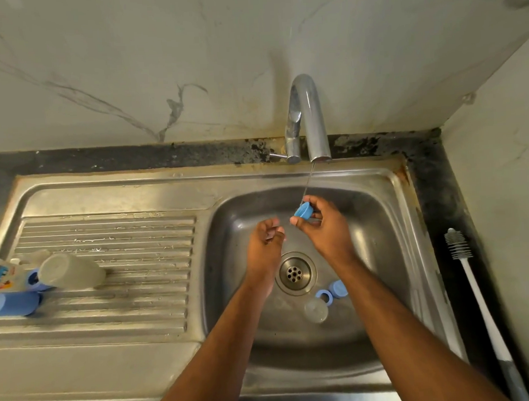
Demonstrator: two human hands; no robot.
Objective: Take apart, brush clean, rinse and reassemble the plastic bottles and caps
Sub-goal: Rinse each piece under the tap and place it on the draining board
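Observation:
My right hand (322,225) pinches a small blue cap (302,211) under a thin stream of water from the tap (307,121), over the sink basin (378,226). Just left of it, my left hand (266,242) hovers with loosely curled fingers and holds nothing. On the basin floor near the drain (295,273) lie a blue ring (324,296), another blue cap piece (338,288) and a clear dome cap (316,311). On the drainboard at the left lie a clear bottle (71,271), a printed bottle (8,276) and a blue bottle (15,303).
A white-handled bottle brush (476,286) lies on the dark counter right of the sink. The ribbed drainboard (124,265) stretches left of the basin. A marble wall stands behind the tap and on the right.

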